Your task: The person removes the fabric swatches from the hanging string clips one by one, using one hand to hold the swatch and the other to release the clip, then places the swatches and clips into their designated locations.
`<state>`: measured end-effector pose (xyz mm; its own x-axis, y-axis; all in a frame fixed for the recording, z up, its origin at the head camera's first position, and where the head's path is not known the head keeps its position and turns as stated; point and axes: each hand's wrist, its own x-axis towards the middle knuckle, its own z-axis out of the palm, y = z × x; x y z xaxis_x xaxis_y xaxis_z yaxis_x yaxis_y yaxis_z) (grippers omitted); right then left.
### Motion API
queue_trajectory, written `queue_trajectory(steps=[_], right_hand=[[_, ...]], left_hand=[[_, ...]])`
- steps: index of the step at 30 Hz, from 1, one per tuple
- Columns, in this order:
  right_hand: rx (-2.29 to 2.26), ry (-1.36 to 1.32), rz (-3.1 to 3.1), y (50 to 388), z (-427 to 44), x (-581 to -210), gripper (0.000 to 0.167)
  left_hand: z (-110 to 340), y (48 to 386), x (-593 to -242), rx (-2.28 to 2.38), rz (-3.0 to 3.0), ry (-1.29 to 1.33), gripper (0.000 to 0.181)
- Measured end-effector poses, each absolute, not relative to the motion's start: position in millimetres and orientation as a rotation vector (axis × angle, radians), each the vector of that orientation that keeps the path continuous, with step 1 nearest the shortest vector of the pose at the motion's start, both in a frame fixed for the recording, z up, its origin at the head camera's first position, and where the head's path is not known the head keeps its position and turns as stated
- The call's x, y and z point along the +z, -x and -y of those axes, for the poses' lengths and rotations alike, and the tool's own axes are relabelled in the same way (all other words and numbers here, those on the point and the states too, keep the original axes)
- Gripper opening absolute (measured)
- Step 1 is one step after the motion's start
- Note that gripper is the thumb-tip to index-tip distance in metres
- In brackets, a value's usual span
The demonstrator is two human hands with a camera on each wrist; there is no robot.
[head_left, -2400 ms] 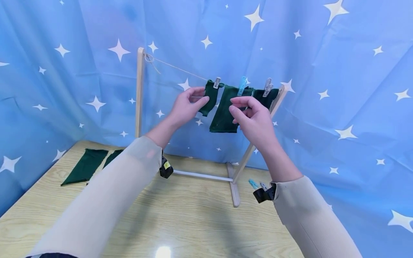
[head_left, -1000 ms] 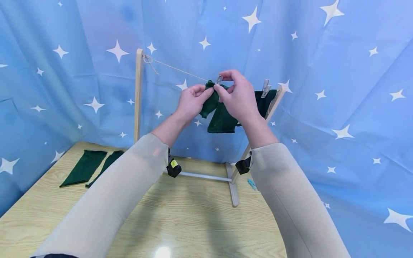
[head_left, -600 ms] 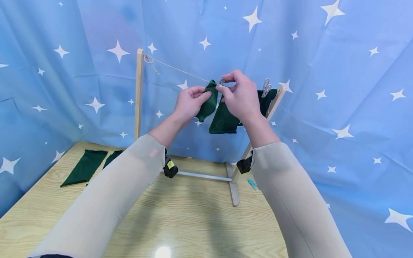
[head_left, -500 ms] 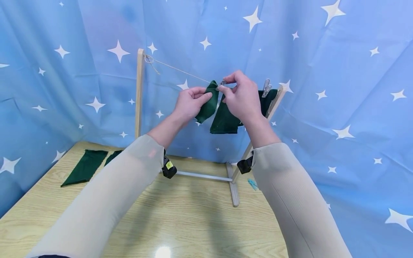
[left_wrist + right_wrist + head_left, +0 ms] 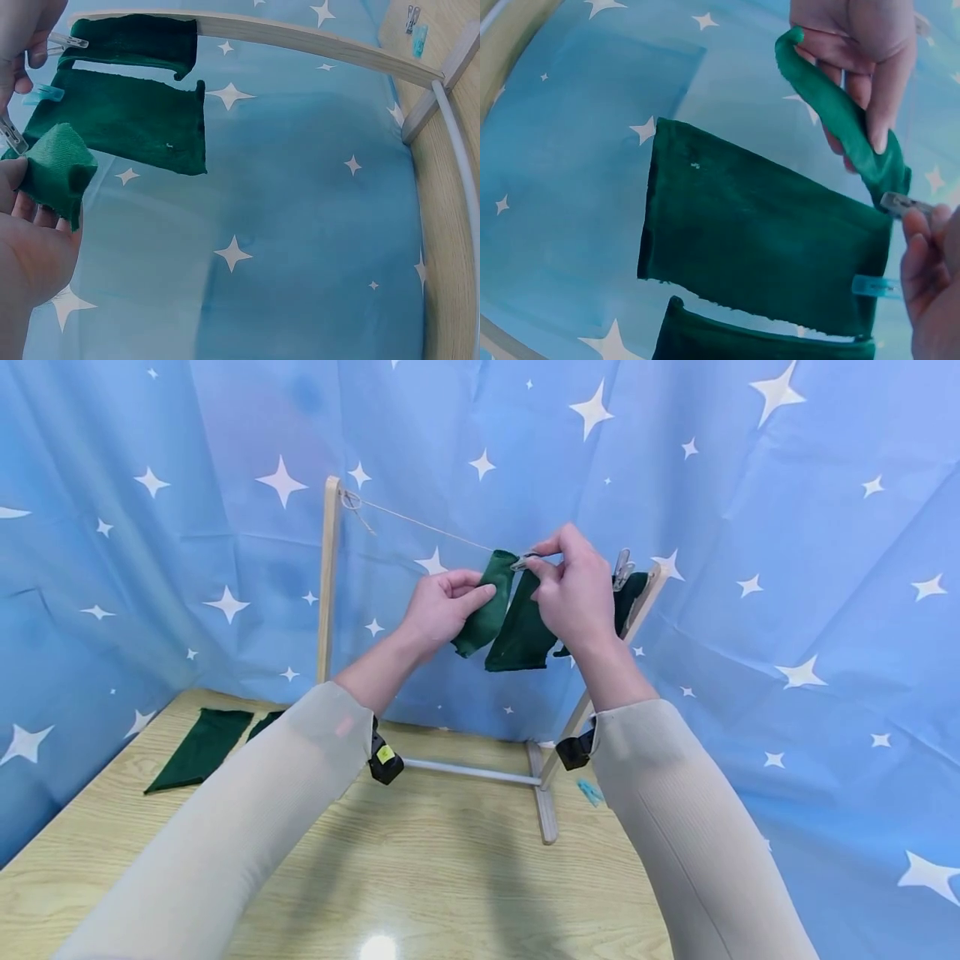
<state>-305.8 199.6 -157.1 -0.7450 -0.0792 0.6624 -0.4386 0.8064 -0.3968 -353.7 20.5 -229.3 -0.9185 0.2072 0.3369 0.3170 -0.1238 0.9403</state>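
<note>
Tabletop (image 5: 420, 868) has a wooden rack (image 5: 330, 577) with a big green cloth (image 5: 525, 633) hanging. Left of that, left hand (image 5: 441, 610) pinches a smaller green cloth (image 5: 483, 617), right hand (image 5: 579, 589) pinches a grey clip (image 5: 904, 202) at its top, can't really tell if it's biting.

Grey peg (image 5: 900, 202) tipped, small cloth (image 5: 483, 622) swung left

Right hand (image 5: 576, 589): 2.4 s ago at middle cloth (image 5: 525, 633), apart from grey peg; now pinching it. Peg went from upright to nearly flat at the small cloth's upper corner. Left hand (image 5: 442, 607): close to the peg 1.0 s ago, now lower, apart. Small cloth's bottom end shifted left. Blue peg (image 5: 874, 286) now hidden in head view.
</note>
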Motion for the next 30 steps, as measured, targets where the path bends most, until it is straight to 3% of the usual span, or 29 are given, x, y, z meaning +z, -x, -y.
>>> queue_trajectory(steps=[30], right_hand=[[0.828, -0.393, 2.263, 293.1, -211.7, -160.6, 0.02]], left_hand=[[-10.1, 344.2, -235.1, -2.432, 1.924, 0.769, 0.041]])
